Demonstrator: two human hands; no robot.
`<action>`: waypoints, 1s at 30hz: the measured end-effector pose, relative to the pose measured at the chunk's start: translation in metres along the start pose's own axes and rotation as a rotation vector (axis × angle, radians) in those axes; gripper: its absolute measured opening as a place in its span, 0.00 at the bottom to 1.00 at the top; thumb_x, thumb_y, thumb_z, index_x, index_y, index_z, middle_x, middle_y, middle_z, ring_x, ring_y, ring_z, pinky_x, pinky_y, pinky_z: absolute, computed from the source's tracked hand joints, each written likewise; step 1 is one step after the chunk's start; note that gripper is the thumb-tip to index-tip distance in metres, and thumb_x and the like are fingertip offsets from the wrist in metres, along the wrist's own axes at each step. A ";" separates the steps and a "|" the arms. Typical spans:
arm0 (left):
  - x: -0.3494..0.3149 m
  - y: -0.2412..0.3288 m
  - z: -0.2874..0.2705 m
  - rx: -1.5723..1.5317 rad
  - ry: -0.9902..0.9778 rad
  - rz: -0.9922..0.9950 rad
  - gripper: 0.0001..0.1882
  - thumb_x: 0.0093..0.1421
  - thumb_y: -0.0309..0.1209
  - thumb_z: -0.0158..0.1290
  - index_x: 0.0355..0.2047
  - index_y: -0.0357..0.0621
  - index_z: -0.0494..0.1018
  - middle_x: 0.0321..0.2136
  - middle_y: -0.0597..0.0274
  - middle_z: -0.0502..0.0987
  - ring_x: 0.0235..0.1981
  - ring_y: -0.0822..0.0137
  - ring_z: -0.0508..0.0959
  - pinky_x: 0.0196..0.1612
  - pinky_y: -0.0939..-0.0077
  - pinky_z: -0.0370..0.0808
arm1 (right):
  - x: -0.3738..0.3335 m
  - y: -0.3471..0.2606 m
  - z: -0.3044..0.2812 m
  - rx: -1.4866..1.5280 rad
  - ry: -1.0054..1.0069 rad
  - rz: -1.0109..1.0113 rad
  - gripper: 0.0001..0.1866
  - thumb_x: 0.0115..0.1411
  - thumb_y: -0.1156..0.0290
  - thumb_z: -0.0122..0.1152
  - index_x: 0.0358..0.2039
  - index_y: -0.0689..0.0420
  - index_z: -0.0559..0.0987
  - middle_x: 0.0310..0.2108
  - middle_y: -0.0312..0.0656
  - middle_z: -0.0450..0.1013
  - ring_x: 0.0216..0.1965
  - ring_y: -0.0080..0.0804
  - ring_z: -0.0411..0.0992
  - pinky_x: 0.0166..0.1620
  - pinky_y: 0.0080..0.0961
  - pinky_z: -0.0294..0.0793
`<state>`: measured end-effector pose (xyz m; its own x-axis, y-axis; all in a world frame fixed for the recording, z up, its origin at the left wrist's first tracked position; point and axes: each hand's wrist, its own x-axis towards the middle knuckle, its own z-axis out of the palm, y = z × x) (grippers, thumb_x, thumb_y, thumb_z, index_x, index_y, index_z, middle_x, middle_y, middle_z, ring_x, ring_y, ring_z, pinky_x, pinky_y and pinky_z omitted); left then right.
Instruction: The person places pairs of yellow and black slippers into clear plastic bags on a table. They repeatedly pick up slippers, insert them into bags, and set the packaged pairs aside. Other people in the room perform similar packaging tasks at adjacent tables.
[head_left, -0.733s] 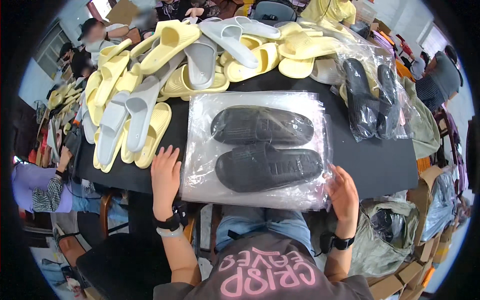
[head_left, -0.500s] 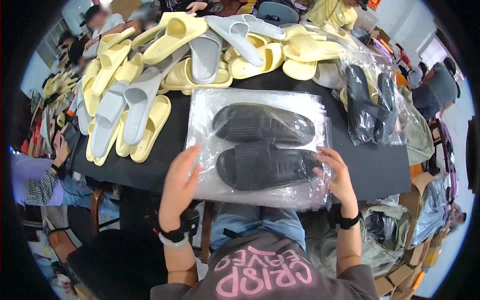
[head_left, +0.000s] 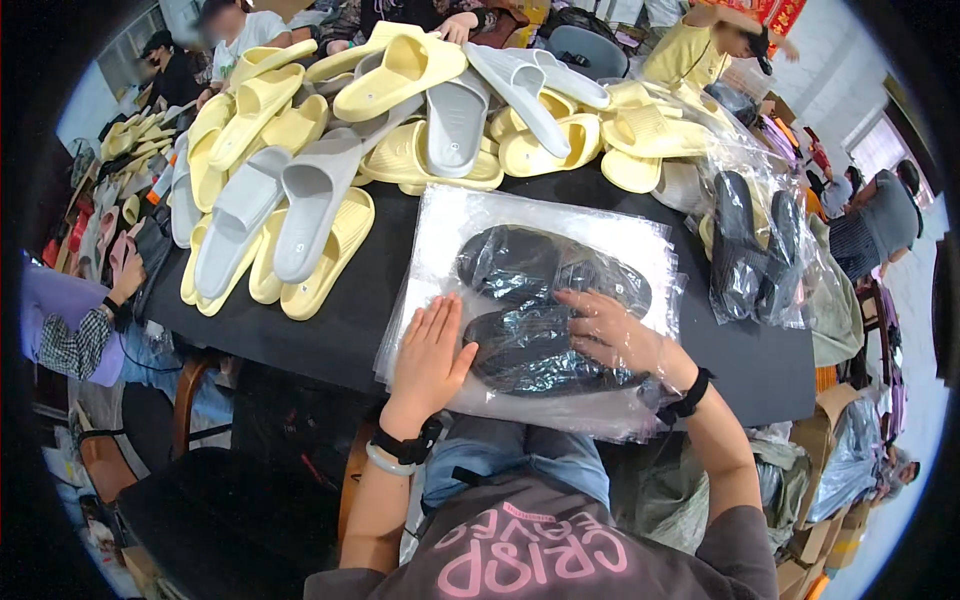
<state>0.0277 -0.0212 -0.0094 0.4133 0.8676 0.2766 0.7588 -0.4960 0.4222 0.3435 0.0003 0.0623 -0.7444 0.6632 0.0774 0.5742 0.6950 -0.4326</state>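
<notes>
Bagged black slippers point(head_left: 520, 348): on the table point(head_left: 755, 370), near its front edge.
Left hand point(head_left: 432, 355): flat, thumb apart, clamping nothing.
Right hand point(head_left: 615, 335): bent over slippers; cannot tell whether pinching.
Handling: probably light, bendy, slippery; grip midway.

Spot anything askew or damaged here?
No damage shows, but the yellow slides and grey slides lie jumbled and overlapping, and the clear plastic bags beneath the central black slides are stacked unevenly, edges sticking out.

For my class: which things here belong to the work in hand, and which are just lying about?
Work in hand:
plastic-covered black slippers, right hand over them
plastic stack beneath, left hand at its left side

Seemingly just lying about:
yellow slippers
grey slippers
blue-grey chair
</notes>
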 end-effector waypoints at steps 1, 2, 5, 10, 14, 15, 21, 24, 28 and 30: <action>0.001 0.001 0.000 0.013 -0.001 -0.001 0.35 0.67 0.43 0.43 0.66 0.28 0.53 0.64 0.38 0.60 0.68 0.47 0.58 0.71 0.56 0.48 | 0.001 0.004 0.004 -0.001 0.001 0.009 0.13 0.61 0.67 0.59 0.44 0.59 0.78 0.64 0.53 0.62 0.63 0.53 0.62 0.65 0.53 0.57; 0.001 0.001 0.001 0.020 0.000 -0.009 0.35 0.67 0.42 0.43 0.66 0.28 0.53 0.64 0.38 0.60 0.68 0.47 0.57 0.71 0.56 0.47 | 0.000 0.008 0.009 -0.002 0.004 0.020 0.12 0.61 0.68 0.58 0.43 0.60 0.78 0.63 0.53 0.62 0.62 0.52 0.63 0.65 0.54 0.57; 0.000 0.001 0.005 0.042 0.004 -0.036 0.35 0.67 0.42 0.43 0.66 0.29 0.53 0.65 0.39 0.59 0.69 0.48 0.56 0.71 0.57 0.47 | -0.008 0.000 -0.005 0.000 -0.006 0.082 0.10 0.61 0.69 0.58 0.40 0.61 0.78 0.62 0.54 0.63 0.62 0.52 0.63 0.64 0.53 0.58; 0.000 0.003 0.007 0.079 -0.021 -0.073 0.37 0.67 0.45 0.44 0.66 0.28 0.53 0.66 0.39 0.57 0.69 0.49 0.55 0.71 0.57 0.46 | -0.075 0.003 -0.021 0.111 0.090 0.224 0.06 0.58 0.75 0.57 0.31 0.65 0.77 0.60 0.60 0.64 0.61 0.56 0.63 0.63 0.46 0.61; 0.001 0.008 0.006 0.140 -0.018 -0.085 0.43 0.64 0.53 0.47 0.66 0.27 0.54 0.67 0.40 0.56 0.70 0.49 0.54 0.71 0.56 0.45 | -0.156 -0.007 -0.025 0.248 0.221 0.530 0.04 0.57 0.80 0.55 0.29 0.68 0.73 0.60 0.62 0.64 0.59 0.59 0.64 0.62 0.41 0.61; 0.002 0.010 0.006 0.172 -0.025 -0.083 0.44 0.63 0.53 0.48 0.66 0.27 0.54 0.67 0.40 0.56 0.70 0.49 0.54 0.71 0.56 0.45 | -0.177 -0.012 -0.022 0.258 0.280 0.618 0.03 0.56 0.81 0.54 0.28 0.69 0.72 0.60 0.62 0.64 0.59 0.59 0.64 0.62 0.40 0.61; 0.007 0.017 0.004 0.334 -0.041 -0.126 0.46 0.61 0.56 0.50 0.65 0.28 0.55 0.67 0.42 0.57 0.70 0.50 0.55 0.71 0.47 0.42 | -0.249 -0.028 -0.001 0.066 0.754 0.932 0.07 0.60 0.82 0.52 0.37 0.72 0.73 0.62 0.61 0.62 0.63 0.56 0.61 0.64 0.35 0.59; 0.014 0.014 -0.001 0.382 -0.032 -0.138 0.44 0.62 0.54 0.50 0.66 0.30 0.56 0.67 0.46 0.58 0.70 0.51 0.55 0.70 0.45 0.40 | -0.248 -0.053 -0.006 0.046 1.023 0.921 0.14 0.63 0.83 0.46 0.48 0.74 0.70 0.66 0.56 0.58 0.67 0.49 0.57 0.67 0.33 0.52; 0.019 0.010 0.002 0.452 -0.020 -0.177 0.42 0.62 0.51 0.51 0.66 0.33 0.56 0.68 0.49 0.58 0.70 0.51 0.54 0.70 0.44 0.39 | -0.185 -0.104 -0.015 -0.073 1.076 0.800 0.02 0.53 0.85 0.47 0.29 0.69 0.67 0.63 0.62 0.59 0.65 0.58 0.59 0.67 0.39 0.52; 0.019 0.007 0.008 0.493 0.036 -0.138 0.42 0.61 0.53 0.51 0.65 0.32 0.58 0.66 0.50 0.60 0.69 0.50 0.57 0.68 0.40 0.45 | -0.138 -0.128 -0.019 -0.041 0.978 0.599 0.05 0.46 0.84 0.55 0.24 0.62 0.69 0.59 0.63 0.62 0.58 0.59 0.65 0.58 0.42 0.65</action>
<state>0.0447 -0.0082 -0.0081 0.2820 0.9177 0.2799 0.9557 -0.2943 0.0021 0.3788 -0.1749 0.1242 0.2252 0.8098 0.5417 0.7708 0.1920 -0.6075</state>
